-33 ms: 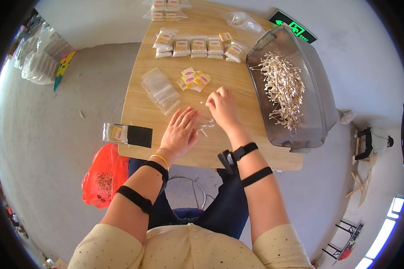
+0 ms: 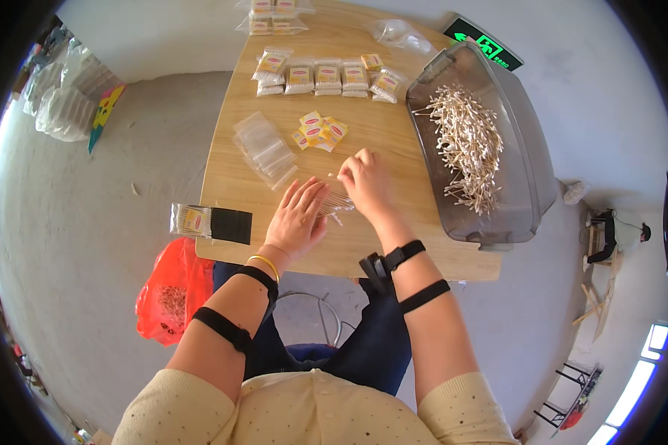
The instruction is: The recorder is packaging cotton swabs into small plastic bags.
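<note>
My left hand (image 2: 298, 216) lies on the wooden table with its fingers stretched out, partly over a small row of cotton swabs (image 2: 339, 202). It covers one end of that row. To its right, my right hand (image 2: 365, 182) is closed in a pinch on a cotton swab (image 2: 332, 175), of which only a pale tip shows past the fingers. Beyond both hands sit several yellow-and-white printed cards (image 2: 321, 132). Flat clear plastic bags (image 2: 263, 148) are fanned out left of the cards.
On the right stands a grey plastic bin (image 2: 528, 148) with a heap of loose swabs (image 2: 467, 144). Filled swab packets (image 2: 328, 76) line the table's far side. A packet on a black pad (image 2: 231, 225) rests at the left edge, above a red plastic bag (image 2: 172, 285).
My right hand has shifted slightly nearer and left, toward the row of swabs. The left hand stays in place.
</note>
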A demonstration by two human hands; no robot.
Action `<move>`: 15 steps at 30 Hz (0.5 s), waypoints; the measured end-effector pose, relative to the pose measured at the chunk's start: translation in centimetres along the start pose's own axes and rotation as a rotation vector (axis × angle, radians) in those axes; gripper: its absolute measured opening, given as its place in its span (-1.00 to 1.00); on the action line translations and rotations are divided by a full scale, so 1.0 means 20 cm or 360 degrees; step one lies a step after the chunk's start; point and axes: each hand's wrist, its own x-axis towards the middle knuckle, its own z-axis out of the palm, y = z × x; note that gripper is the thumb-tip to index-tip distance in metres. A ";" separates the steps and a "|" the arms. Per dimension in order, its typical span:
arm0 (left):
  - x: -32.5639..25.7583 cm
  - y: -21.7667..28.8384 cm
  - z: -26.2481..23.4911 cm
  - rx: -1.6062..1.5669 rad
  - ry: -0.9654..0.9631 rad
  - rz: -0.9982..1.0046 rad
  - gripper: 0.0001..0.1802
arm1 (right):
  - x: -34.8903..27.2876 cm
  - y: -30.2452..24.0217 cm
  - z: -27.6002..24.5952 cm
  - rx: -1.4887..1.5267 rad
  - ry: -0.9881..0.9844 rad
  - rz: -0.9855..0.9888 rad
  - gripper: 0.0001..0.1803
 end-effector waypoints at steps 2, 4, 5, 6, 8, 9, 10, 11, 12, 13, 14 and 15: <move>0.02 0.01 0.01 -0.0085 0.0024 0.0002 -0.25 | -0.09 0.00 0.04 0.0120 0.0081 -0.0036 -0.90; 0.00 -0.01 0.03 -0.0129 0.0032 0.0004 -0.23 | -0.17 -0.03 0.05 0.0463 0.0211 -0.0043 -0.93; -0.01 -0.02 0.03 -0.0176 0.0043 -0.0005 -0.22 | -0.21 -0.03 0.05 0.0469 0.0224 -0.0036 -0.93; 0.00 -0.02 0.03 -0.0169 0.0037 0.0016 -0.22 | -0.25 -0.02 0.04 0.0479 0.0341 0.0099 -0.93; -0.02 -0.01 0.01 -0.0318 0.0056 0.0036 -0.17 | -0.36 0.02 0.04 0.0436 0.0472 0.0304 -0.88; -0.01 -0.01 -0.01 -0.0313 0.0044 0.0050 -0.17 | -0.40 0.02 0.03 0.0440 0.0485 0.0317 -0.88; -0.01 0.00 -0.03 -0.0260 -0.0009 0.0104 -0.15 | -0.43 0.02 0.02 0.0361 0.0557 0.0331 -0.85; -0.01 0.00 -0.04 -0.0206 -0.0062 0.0159 -0.12 | -0.47 0.01 0.02 0.0281 0.0628 0.0346 -0.81; 0.00 0.00 -0.05 -0.0200 -0.0077 0.0172 -0.12 | -0.49 -0.02 0.02 0.0216 0.0588 0.0338 -0.74; 0.01 -0.01 -0.05 0.0008 -0.0179 0.0205 -0.10 | -0.50 -0.04 0.02 0.0223 0.0600 0.0356 -0.74; 0.01 -0.01 -0.06 0.0216 -0.0279 0.0238 -0.08 | -0.51 -0.06 0.02 0.0143 0.0583 0.0350 -0.72; 0.01 -0.02 -0.05 0.0228 -0.0291 0.0253 -0.08 | -0.51 -0.07 0.03 0.0066 0.0567 0.0341 -0.70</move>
